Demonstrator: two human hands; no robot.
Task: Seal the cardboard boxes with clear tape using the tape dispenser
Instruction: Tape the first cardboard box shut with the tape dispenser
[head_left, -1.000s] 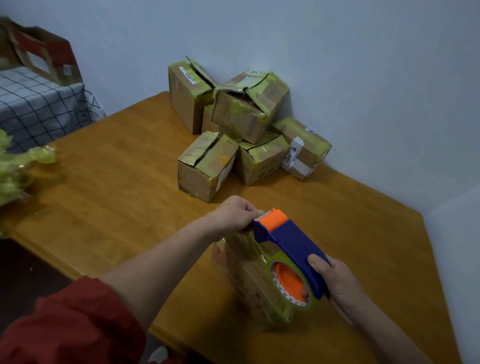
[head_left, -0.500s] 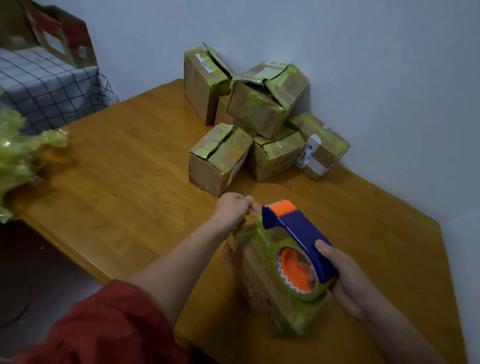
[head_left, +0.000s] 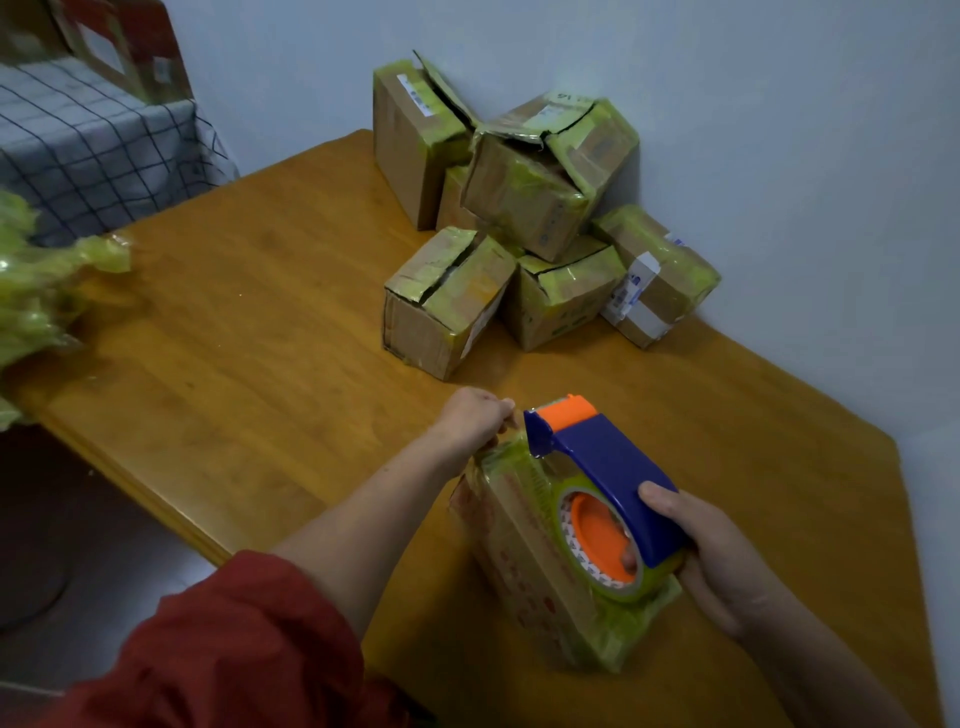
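A small cardboard box (head_left: 524, 556), wrapped in yellowish clear tape, stands on the wooden table (head_left: 249, 332) near its front edge. On top of it rests a blue and orange tape dispenser (head_left: 597, 467) with a roll of tape. My right hand (head_left: 711, 556) grips the dispenser's rear, thumb on the blue cover. My left hand (head_left: 475, 418) has its fingers curled at the box's far top corner, pinching the tape end just ahead of the dispenser's orange nose.
Several taped cardboard boxes (head_left: 519, 223) are piled against the wall at the table's far corner. A crumpled wad of used tape (head_left: 47, 291) lies at the table's left edge. A checked cloth (head_left: 88, 145) covers furniture at the back left.
The view has shifted a little; the dispenser and both hands sit slightly nearer along the box top. Both grips are unchanged.
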